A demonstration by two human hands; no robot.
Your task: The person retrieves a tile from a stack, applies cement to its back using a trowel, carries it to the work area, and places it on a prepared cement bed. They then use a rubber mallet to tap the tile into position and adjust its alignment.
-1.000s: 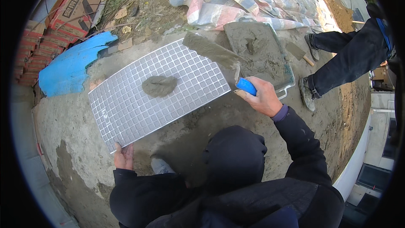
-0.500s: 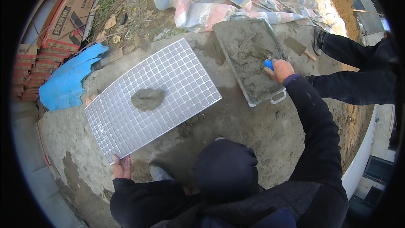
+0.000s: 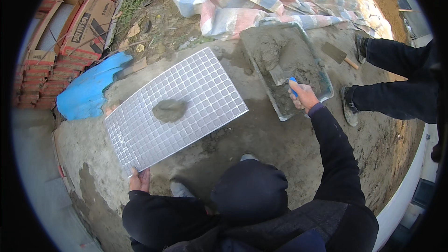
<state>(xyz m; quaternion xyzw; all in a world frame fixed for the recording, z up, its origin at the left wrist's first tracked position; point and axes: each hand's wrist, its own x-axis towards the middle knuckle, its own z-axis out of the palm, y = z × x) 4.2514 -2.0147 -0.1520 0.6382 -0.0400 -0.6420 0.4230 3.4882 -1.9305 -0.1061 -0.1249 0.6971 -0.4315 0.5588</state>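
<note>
My right hand (image 3: 304, 97) is wrapped round the blue handle of a trowel (image 3: 279, 75). Its flat blade rests in wet grey mortar (image 3: 298, 51) inside a rectangular mixing tub (image 3: 280, 115). To the left, a large tile (image 3: 205, 97) lies tilted toward me with its gridded grey-white back facing up. One dollop of mortar (image 3: 169, 110) sits near the middle of that back. At the tile's near left corner, my left hand (image 3: 139, 179) grips the edge, and some of its fingers are hidden beneath.
A second trowel with a wooden handle (image 3: 340, 56) lies right of the tub, beside another person's dark-trousered legs (image 3: 387, 100). Striped sheeting (image 3: 233, 9) is heaped behind. A torn blue sheet (image 3: 91, 88) and stacked cardboard tile boxes (image 3: 86, 30) stand at the left.
My right hand has drawn the trowel nearer to me and slightly left within the tub, and more of its blade shows. My left hand still holds the tile's corner.
</note>
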